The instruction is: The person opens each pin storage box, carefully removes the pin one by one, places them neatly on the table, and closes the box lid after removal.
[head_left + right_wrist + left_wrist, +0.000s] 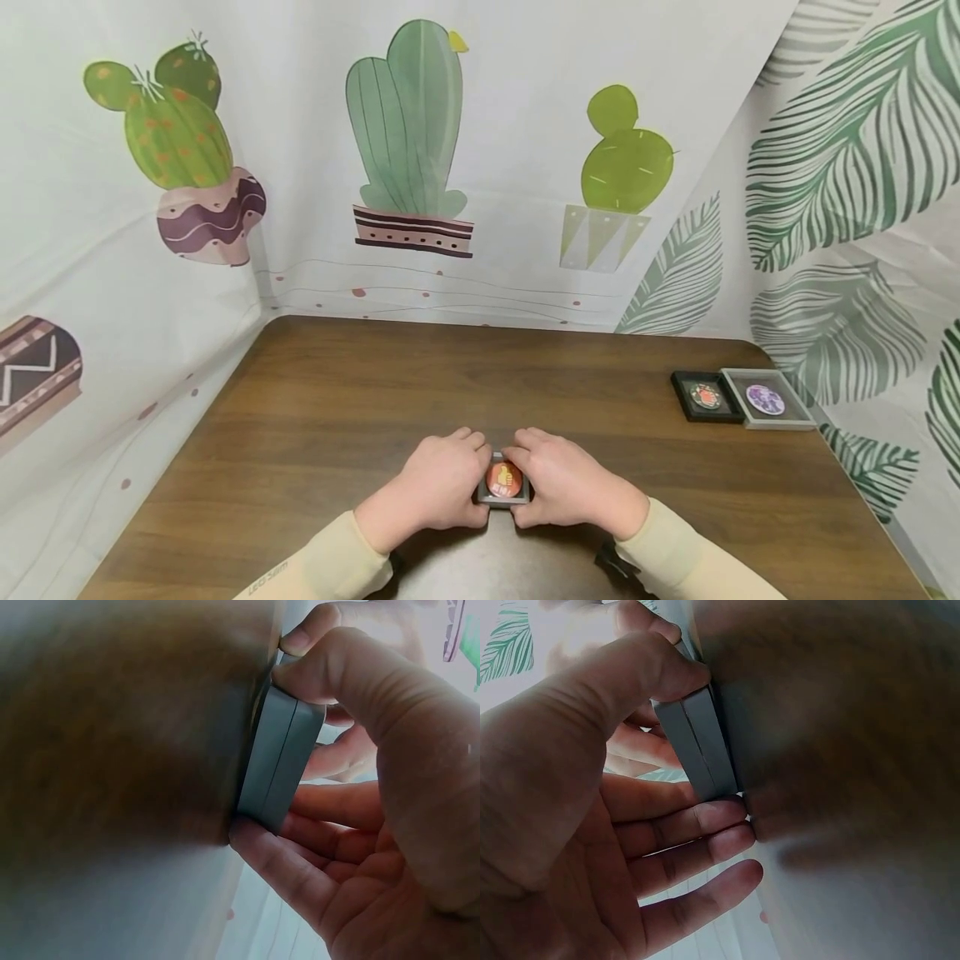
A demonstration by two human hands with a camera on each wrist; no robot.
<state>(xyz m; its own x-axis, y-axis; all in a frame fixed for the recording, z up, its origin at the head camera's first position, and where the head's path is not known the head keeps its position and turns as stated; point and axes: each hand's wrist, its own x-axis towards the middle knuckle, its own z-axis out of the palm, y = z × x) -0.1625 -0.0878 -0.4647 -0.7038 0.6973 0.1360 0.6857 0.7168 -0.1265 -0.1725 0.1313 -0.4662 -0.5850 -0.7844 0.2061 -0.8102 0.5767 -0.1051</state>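
A small square grey display case sits on the wooden table, close to the person. Inside its frame shows a round red badge with a yellow figure and pale lettering. The left hand grips the case from the left, and the right hand grips it from the right. In the left wrist view the thumb and fingers hold opposite edges of the case, whose side has a thin seam. The right wrist view shows the same seam on the case, between thumb and fingers.
At the back right of the wooden table lie a black-framed case with a green and red badge and a grey-framed case with a purple badge, side by side. A white cloth printed with cacti and leaves hangs around the table.
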